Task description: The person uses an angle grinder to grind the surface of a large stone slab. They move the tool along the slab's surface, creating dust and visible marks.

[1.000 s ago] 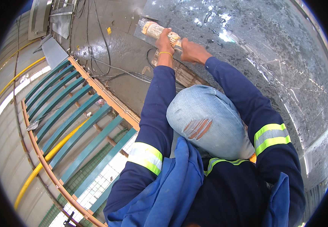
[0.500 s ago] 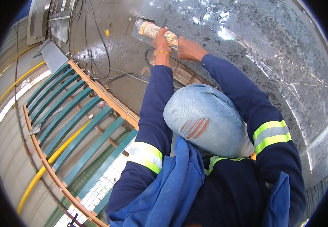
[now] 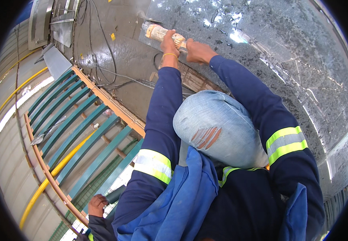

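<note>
Both my arms reach forward over the grey, wet slab (image 3: pixel 262 36). My left hand (image 3: pixel 169 42) is wrapped round the middle of a power tool (image 3: pixel 157 33) with a long, worn cream-and-orange body, much like an angle grinder. Behind it, my right hand (image 3: pixel 199 52) is closed on the tool's rear end. The tool's front end lies over the slab's left edge; its working face is hidden. A yellow band circles my left wrist. Below my hands, a knee in torn light jeans (image 3: pixel 218 124) is bent up.
A green-slatted frame with orange-brown rails (image 3: pixel 109 102) lies at left, with a yellow hose (image 3: pixel 67 158) passing beneath it. Dark cables (image 3: pixel 111 60) trail over the wet floor. A wooden block (image 3: pixel 198 76) sits beside the slab. Another person's hand (image 3: pixel 97 205) is at lower left.
Another person's hand and dark sleeve have come into view at the lower left, by the slatted frame. My hands and the tool have shifted very slightly left, still gripped the same way.
</note>
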Demonstrator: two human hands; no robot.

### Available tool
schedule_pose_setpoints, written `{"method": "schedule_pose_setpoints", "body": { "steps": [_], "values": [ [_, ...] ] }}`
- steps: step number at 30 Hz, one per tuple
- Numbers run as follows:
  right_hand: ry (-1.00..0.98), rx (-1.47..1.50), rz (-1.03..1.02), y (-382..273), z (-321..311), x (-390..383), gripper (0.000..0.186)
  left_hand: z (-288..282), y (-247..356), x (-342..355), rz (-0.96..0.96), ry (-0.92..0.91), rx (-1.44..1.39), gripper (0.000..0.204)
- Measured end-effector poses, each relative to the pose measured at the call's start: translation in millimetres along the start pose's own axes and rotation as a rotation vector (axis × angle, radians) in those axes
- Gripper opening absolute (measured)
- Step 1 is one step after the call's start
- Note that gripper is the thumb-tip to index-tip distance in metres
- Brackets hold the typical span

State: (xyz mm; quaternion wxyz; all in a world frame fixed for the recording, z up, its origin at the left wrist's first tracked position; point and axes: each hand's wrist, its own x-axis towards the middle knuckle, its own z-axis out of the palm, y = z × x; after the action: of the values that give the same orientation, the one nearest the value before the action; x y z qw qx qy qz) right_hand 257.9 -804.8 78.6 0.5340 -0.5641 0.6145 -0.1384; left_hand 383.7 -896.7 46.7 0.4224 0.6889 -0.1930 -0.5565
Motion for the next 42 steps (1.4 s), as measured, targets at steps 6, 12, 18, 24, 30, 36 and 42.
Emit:
{"method": "schedule_pose_setpoints", "body": {
  "steps": [6,12,18,24,30,36,42],
  "values": [
    [0.016,-0.034,-0.041,2.1,2.7,-9.8,0.043,-6.8,-3.4,-4.9,-0.042,-0.076,-0.016,0.046],
    [0.038,-0.051,-0.036,6.8,3.7,-25.4,0.042,-3.8,-13.3,-18.4,0.003,-0.034,0.015,0.044],
    [0.025,-0.058,-0.046,12.4,6.3,-15.1,0.042,-0.1,-10.2,-21.8,0.046,0.011,-0.007,0.047],
    [0.122,-0.045,-0.053,36.8,17.4,7.3,0.043,16.3,-14.6,-8.7,-0.045,0.019,-0.017,0.044],
    [0.227,0.164,-0.481,10.7,37.4,13.3,0.053,-43.8,-18.5,28.5,0.387,0.03,0.225,0.029],
    [0.138,-0.06,-0.066,35.6,19.0,-5.8,0.046,-2.6,-30.0,-21.4,0.037,-0.037,0.016,0.037],
    [0.117,-0.079,-0.103,27.9,20.0,4.8,0.055,-5.4,-22.2,-9.3,0.061,0.009,0.0,0.042]
  ]
}}
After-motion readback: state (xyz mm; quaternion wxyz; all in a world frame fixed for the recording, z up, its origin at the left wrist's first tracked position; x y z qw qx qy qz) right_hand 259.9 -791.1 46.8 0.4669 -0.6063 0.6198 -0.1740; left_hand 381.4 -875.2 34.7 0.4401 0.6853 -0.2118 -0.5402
